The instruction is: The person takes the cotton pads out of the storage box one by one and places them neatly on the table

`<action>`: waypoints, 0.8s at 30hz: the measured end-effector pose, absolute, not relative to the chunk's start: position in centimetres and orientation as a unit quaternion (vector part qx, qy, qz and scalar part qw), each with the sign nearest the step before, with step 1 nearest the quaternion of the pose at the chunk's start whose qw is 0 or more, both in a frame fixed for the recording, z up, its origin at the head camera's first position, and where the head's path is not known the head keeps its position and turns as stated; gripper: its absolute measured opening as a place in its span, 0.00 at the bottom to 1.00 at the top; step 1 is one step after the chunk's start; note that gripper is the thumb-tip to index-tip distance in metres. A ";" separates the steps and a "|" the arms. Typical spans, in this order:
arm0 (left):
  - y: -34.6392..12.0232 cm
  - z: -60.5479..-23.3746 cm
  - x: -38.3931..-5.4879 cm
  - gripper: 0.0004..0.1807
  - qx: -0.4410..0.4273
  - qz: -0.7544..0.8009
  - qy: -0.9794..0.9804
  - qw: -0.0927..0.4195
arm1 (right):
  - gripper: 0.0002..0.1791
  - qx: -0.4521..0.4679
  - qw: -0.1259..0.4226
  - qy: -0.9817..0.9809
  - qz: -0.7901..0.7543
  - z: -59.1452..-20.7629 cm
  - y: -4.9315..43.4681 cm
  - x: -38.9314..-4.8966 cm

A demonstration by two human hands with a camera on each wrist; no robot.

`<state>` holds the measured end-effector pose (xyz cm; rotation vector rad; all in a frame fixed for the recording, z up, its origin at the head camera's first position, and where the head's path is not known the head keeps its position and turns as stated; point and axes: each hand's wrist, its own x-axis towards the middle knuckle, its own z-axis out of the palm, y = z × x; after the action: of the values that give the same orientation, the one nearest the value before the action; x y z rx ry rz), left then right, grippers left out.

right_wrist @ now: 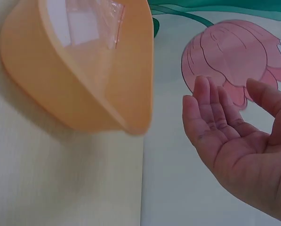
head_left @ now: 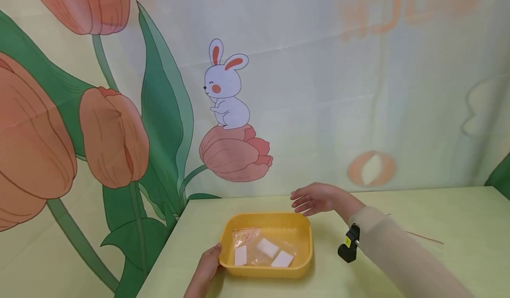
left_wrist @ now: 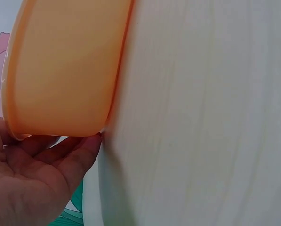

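Observation:
A yellow plastic tub [head_left: 268,271] stands on the table, seen from its side in the left wrist view. Inside lie clear zip bags [head_left: 247,234] with white rectangular pieces [head_left: 282,259]. My left hand [head_left: 208,265] holds the tub at its left end, with the thumb by the rim and the fingers [left_wrist: 84,153] against the outer wall. Beyond the tub's far right corner, my right hand [head_left: 314,198] hovers in the air. Its fingers [right_wrist: 206,113] are slightly bent and apart, with nothing in them.
The pale green table [head_left: 446,209] reaches back to a cloth backdrop [head_left: 303,90] printed with tulips and a rabbit. A thin red strand [head_left: 424,237] lies to the right, partly behind the right sleeve [head_left: 398,245]. A black camera [head_left: 349,245] is worn on the right wrist.

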<state>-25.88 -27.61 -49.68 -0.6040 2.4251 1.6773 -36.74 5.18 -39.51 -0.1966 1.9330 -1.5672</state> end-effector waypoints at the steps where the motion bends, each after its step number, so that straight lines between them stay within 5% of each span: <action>1: -27.6 -49.7 -25.9 0.31 -0.201 0.556 0.803 0.067 | 0.24 -0.074 0.323 0.736 -0.591 -39.6 4.7 -36.7; 24: -27.5 -49.7 -25.7 0.31 -0.198 0.563 0.800 0.059 | 0.17 -0.012 0.338 0.760 -0.555 -42.7 -2.1 -35.7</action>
<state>-25.73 -27.51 -49.66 -0.5989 2.4223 1.7059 -35.75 -2.13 -42.71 -0.0319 1.9802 -1.4447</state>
